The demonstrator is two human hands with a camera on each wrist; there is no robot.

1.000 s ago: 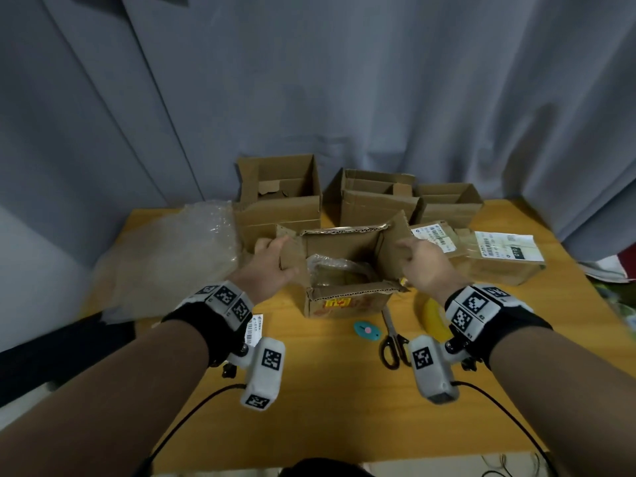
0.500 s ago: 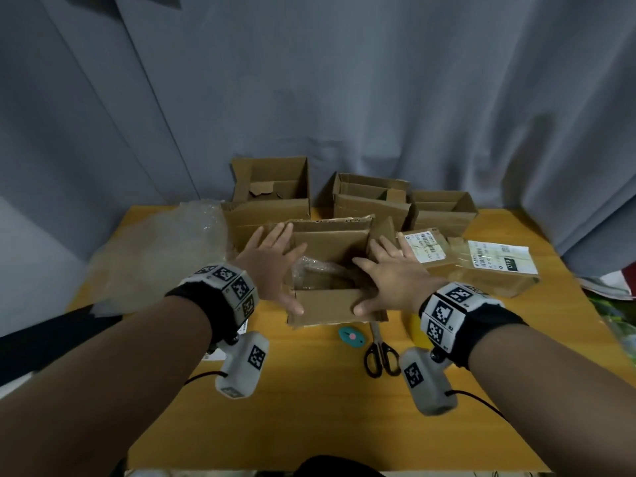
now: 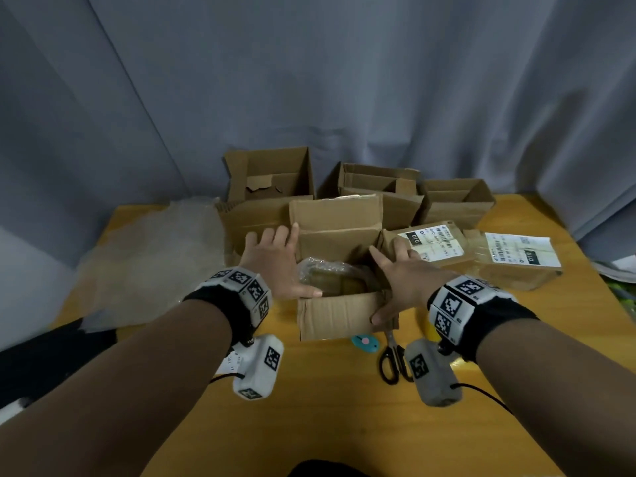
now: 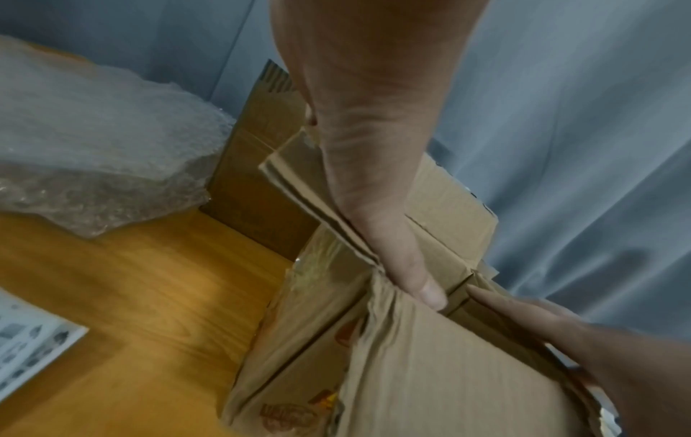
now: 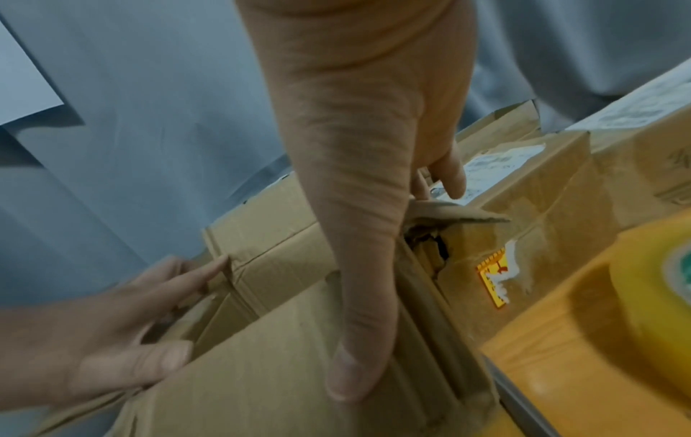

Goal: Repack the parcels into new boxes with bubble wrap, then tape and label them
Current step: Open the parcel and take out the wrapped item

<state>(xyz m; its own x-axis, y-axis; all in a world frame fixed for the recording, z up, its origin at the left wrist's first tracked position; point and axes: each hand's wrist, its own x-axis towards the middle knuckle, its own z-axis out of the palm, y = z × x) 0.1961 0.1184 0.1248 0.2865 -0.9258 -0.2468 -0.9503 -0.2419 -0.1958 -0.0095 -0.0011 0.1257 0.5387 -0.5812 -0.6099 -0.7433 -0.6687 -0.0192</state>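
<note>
A worn open cardboard box (image 3: 339,313) stands at the middle of the wooden table. A plastic-wrapped item (image 3: 328,277) lies inside it. My left hand (image 3: 275,266) lies flat against the box's left side, fingers straight, thumb at the front corner. Against the right side my right hand (image 3: 401,280) presses the same way. In the left wrist view the left hand's thumb (image 4: 377,192) pushes down a folded side flap of the box (image 4: 430,369). The right wrist view shows the right hand (image 5: 355,177) on the box (image 5: 262,384) edge.
Bubble wrap (image 3: 148,249) is heaped at the left. Three empty boxes (image 3: 272,180) stand along the back. Two labelled parcels (image 3: 516,263) lie at the right. Scissors (image 3: 392,359), a teal cutter (image 3: 366,342) and a yellow tape roll (image 5: 635,295) lie beside the box.
Both hands let go of the side flaps they gripped and now lie flat against the box's sides. The side flaps are folded down.
</note>
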